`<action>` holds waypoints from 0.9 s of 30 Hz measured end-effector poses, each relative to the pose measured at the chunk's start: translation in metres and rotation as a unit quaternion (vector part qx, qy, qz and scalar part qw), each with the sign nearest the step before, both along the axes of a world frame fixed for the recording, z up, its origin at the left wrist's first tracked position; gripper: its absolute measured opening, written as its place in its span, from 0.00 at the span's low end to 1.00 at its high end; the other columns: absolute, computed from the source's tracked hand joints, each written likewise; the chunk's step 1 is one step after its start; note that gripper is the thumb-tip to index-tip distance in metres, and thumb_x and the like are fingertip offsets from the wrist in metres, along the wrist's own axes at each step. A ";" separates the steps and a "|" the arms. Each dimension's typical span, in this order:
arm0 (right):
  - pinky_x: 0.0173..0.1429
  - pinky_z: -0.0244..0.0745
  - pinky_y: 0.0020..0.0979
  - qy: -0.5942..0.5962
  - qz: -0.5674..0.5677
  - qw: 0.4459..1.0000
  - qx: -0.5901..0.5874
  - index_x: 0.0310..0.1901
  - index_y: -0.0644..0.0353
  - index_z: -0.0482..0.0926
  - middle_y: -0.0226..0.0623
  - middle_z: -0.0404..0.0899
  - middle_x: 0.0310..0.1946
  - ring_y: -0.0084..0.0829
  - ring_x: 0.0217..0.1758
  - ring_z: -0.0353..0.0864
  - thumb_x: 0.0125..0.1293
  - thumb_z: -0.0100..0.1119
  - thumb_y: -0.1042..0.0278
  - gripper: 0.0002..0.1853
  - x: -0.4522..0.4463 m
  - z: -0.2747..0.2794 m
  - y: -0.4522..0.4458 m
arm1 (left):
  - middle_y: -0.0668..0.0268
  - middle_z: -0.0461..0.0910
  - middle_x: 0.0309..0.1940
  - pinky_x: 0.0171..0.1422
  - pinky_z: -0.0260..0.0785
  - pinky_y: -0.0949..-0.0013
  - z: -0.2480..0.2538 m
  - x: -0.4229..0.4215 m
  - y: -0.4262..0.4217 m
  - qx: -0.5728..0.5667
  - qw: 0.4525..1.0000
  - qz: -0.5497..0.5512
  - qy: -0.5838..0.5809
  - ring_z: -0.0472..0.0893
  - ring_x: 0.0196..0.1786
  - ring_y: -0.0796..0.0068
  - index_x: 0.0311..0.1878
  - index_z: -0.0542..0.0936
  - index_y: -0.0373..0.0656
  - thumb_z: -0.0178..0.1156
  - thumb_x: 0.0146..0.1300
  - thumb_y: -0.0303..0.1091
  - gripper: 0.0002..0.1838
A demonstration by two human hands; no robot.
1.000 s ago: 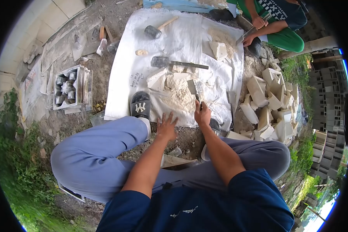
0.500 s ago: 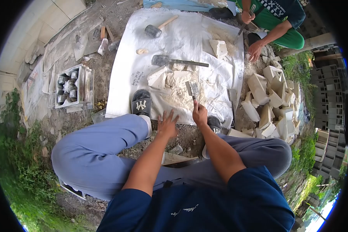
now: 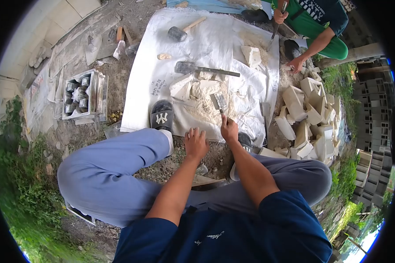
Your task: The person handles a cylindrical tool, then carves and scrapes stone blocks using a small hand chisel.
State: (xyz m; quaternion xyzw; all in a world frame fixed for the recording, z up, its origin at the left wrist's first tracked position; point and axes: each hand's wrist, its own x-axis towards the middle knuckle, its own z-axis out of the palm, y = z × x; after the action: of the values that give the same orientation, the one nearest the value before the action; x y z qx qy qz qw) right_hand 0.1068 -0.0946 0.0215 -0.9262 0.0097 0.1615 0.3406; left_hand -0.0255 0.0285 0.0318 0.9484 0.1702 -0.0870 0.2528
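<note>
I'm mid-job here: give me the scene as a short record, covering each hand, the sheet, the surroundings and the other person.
Right hand: closed on a flat-bladed tool, blade over pale crumbs
Left hand: open, at the near edge of the sheet; contact unclear
On sheet: wooden-handled mallet, dark-handled mallet, pale chunks
Right of sheet: heap of broken pale pieces
Left of sheet: box holding dark-sided lumps
Other person: one hand grips a tool

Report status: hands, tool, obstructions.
Right hand gripping scraper over white rubble. Left hand at edge of sheet. Dark-handled hammer lies beyond rubble, clear of scraper.
</note>
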 end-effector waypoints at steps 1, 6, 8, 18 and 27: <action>0.48 0.74 0.53 0.012 0.021 0.999 -0.025 0.36 0.67 0.84 0.66 0.80 0.32 0.64 0.43 0.82 0.75 0.46 0.37 0.34 0.000 -0.001 0.000 | 0.55 0.72 0.66 0.74 0.60 0.45 0.008 0.006 -0.009 -0.060 0.996 0.063 -0.005 0.67 0.72 0.49 0.52 0.80 0.44 0.65 0.61 0.41 0.19; 0.56 0.74 0.53 0.062 0.039 0.993 -0.089 0.38 0.69 0.86 0.68 0.82 0.39 0.65 0.50 0.81 0.73 0.46 0.33 0.37 0.011 -0.030 0.000 | 0.45 0.82 0.44 0.49 0.75 0.50 -0.036 0.042 -0.080 -0.280 0.774 0.567 -0.031 0.83 0.46 0.43 0.45 0.79 0.33 0.65 0.62 0.42 0.19; 0.54 0.75 0.52 0.092 0.043 0.993 -0.060 0.35 0.70 0.85 0.68 0.82 0.37 0.66 0.48 0.81 0.71 0.49 0.32 0.39 0.011 -0.027 -0.003 | 0.49 0.83 0.39 0.46 0.76 0.50 -0.058 0.038 -0.099 -0.405 0.536 0.741 0.015 0.84 0.39 0.49 0.44 0.78 0.30 0.65 0.63 0.45 0.23; 0.45 0.76 0.48 0.067 -0.063 0.996 0.020 0.29 0.74 0.83 0.59 0.82 0.25 0.54 0.36 0.85 0.70 0.49 0.29 0.43 0.014 -0.007 -0.020 | 0.64 0.76 0.55 0.64 0.68 0.60 -0.027 0.061 -0.063 -0.748 0.256 0.608 -0.069 0.76 0.56 0.65 0.60 0.74 0.46 0.64 0.67 0.55 0.28; 0.51 0.74 0.54 0.076 -0.021 0.997 -0.025 0.31 0.72 0.84 0.68 0.82 0.32 0.64 0.43 0.83 0.72 0.47 0.33 0.40 0.020 0.006 -0.015 | 0.58 0.81 0.45 0.39 0.77 0.56 -0.066 0.047 -0.066 -0.709 0.305 0.635 -0.044 0.82 0.41 0.63 0.57 0.76 0.41 0.59 0.74 0.40 0.15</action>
State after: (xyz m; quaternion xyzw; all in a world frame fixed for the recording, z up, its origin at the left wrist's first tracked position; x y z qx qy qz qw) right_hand 0.1269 -0.1093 0.0277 -0.9191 0.0590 0.2241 0.3187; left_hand 0.0218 -0.0371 -0.0343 0.0054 0.5814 0.0549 0.8118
